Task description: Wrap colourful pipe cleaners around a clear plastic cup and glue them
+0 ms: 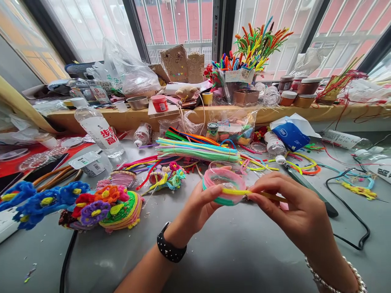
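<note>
My left hand [198,203] is closed around a small clear round container [224,175] wrapped in pink and teal bands. Its thumb presses one end of a yellow pipe cleaner [235,191] against the container's side. On the right, my right hand [293,203] pinches the same yellow pipe cleaner between thumb and fingertips, close to the container. The strand's far end passes behind my right fingers. Left of my hands lie fuzzy flower pieces: a round green and yellow one with flowers [122,209] and blue flowers [49,203].
A bundle of pastel pipe cleaners [198,149] lies behind my hands. An upright plastic bottle [100,130] stands at left, and a blue tissue pack [290,132] sits at right. A black cable [363,228] curves across the right side. Jars [305,91] line the window ledge.
</note>
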Available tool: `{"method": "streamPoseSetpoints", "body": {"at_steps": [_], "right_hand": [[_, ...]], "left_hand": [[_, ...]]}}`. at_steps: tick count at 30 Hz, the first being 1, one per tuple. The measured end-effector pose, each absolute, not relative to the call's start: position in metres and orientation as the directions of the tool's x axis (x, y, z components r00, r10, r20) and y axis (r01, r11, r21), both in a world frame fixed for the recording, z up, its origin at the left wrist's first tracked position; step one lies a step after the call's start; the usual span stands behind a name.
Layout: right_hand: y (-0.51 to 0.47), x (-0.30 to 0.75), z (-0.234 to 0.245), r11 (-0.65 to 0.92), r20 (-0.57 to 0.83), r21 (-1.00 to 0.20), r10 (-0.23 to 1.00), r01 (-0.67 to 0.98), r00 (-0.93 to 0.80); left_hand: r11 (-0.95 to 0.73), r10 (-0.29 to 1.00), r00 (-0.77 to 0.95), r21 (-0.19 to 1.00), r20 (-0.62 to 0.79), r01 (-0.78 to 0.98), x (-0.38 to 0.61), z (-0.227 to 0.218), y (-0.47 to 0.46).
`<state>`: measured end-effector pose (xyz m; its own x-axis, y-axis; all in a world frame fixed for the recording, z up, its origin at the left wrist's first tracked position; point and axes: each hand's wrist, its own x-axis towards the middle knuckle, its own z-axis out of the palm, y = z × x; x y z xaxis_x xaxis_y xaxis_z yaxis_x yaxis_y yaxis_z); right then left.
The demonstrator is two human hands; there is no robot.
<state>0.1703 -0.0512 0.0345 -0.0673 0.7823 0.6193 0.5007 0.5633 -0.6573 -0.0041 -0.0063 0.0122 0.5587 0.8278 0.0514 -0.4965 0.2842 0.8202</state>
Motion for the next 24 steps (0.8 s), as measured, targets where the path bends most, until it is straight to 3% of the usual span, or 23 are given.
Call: {"method": "streamPoseSetpoints", "body": {"at_steps": [14,19,24], "right_hand": [[-0.061,0.182,0.039,0.509,0.498,-0.836,0.861,0.204,-0.109],[-0.059,0.187,0.039,0.570,0.514,-0.799,0.812,0.190,-0.278],[-0.058,0.195,0.042,0.624,0.498,-0.758,0.743,0.191,-0.447]], "left_hand": [[0.312,0.576,0.783,0.822,0.236,-0.477,-0.014,0.009,-0.002],[0.325,0.477,0.865,0.884,0.155,-0.337,-0.015,0.016,-0.008],[0.312,0.449,0.882,0.900,0.141,-0.303,-0.015,0.020,-0.018]]}}
